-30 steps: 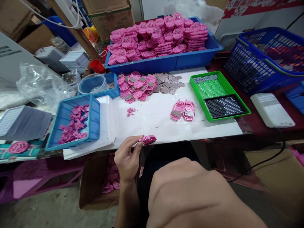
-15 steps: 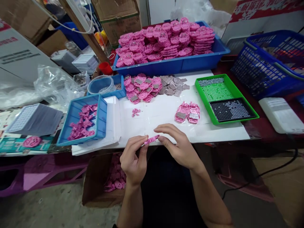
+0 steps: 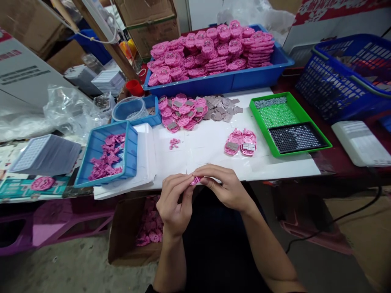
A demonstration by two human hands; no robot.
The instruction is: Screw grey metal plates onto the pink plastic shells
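Between my two hands, at the near edge of the white work surface, is a small pink plastic part [image 3: 197,180], seen nearly edge-on. My left hand [image 3: 175,199] pinches its left end between thumb and fingers. From the other side, the thumb and fingers of my right hand [image 3: 224,187] close on its right end. My fingers cover most of the part, so its full shape is hidden. Beyond the hands lie two pink casings with metal plates [image 3: 240,143] side by side. A little pile of tiny pink pieces [image 3: 174,143] sits to their left.
A blue tray [image 3: 214,83] piled with pink casings stands at the back. Nearer are loose grey metal plates [image 3: 221,108] and more pink casings [image 3: 183,112]. A blue bin [image 3: 131,154] of pink parts is left; a green tray [image 3: 271,150] and blue basket [image 3: 324,81] are right.
My right hand has moved left and its fingers have closed onto the pink part, which now shows less between the hands. My left hand has shifted slightly right.
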